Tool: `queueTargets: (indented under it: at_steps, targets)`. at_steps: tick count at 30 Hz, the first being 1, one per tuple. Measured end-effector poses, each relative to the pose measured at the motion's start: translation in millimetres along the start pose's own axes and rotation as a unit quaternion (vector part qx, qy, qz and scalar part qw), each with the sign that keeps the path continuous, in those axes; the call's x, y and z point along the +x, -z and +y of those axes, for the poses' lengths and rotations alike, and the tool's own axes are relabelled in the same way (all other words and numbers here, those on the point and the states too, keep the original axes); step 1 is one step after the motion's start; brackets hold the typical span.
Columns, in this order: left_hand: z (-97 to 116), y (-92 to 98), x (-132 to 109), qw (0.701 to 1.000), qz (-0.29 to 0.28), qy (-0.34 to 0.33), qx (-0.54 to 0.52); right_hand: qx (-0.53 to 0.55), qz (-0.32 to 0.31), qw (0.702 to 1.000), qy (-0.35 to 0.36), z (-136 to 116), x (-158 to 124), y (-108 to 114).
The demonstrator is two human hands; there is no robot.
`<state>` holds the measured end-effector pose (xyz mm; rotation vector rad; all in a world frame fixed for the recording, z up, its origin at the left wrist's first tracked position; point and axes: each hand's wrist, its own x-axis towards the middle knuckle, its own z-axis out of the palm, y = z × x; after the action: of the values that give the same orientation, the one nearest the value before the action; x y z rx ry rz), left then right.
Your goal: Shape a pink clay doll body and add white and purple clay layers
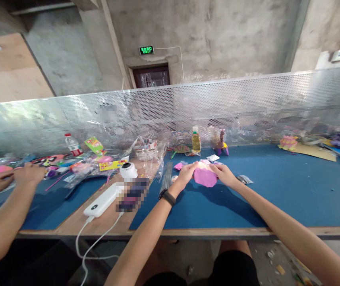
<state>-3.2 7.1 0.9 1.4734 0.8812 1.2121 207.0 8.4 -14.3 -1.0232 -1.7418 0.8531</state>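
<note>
Between my two hands a flat, thin purple sheet of what looks like soft modelling clay [205,178] is held up over the blue table mat, with a pale cream part along its top. My left hand [188,173], with a dark band on its wrist, pinches the sheet's left edge. At the upper right edge, my right hand [224,174] grips it between thumb and fingers. Close behind lie a pink packet [180,165] and a white packet [213,157]. A bundle of thin grey wires [166,176] lies left of my left hand.
A bottle of yellow liquid [196,141] and a purple-footed animal figure [222,143] stand at the back. Left are a white power bank [104,200] with cables, a small white camera [128,170] and a basket [146,150]. A co-worker's hands [28,173] work at far left.
</note>
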Motion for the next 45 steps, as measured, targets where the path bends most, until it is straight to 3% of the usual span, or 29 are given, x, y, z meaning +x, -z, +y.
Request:
queueTargets:
  at_steps: [3,8,12,15,21,28,35,39,45]
  targets:
    - [-2,0.2,1,1.0,0.004,0.012,-0.007,0.01,0.008,1.0,-0.013,-1,0,0]
    - [-5,2.9,3,0.998,0.056,-0.022,-0.006,0.063,-0.031,0.995,-0.065,-4,-2,-3]
    - [-3,1.7,1,0.999,0.013,0.025,-0.017,0.039,-0.012,0.998,-0.037,-3,-1,-2]
    - [-2,0.3,-1,1.0,-0.017,0.022,-0.004,0.071,-0.003,0.996,-0.061,-4,-1,-1]
    - [0,0.2,-1,1.0,0.002,-0.008,0.01,0.148,-0.012,0.98,-0.132,-15,-4,0]
    - [-6,-0.6,2,0.999,-0.04,-0.019,0.016,0.101,-0.048,0.99,-0.092,-16,-6,-2]
    - [-8,-0.9,3,0.995,-0.079,-0.052,0.031,-0.008,-0.045,0.997,0.055,-18,-7,-1]
    - [-9,-0.5,4,0.992,-0.061,-0.079,0.071,-0.022,-0.044,0.997,0.064,-17,-7,-1]
    - [-7,-1.8,2,0.988,-0.08,-0.091,0.093,-0.026,-0.029,0.998,0.047,-13,-5,-4]
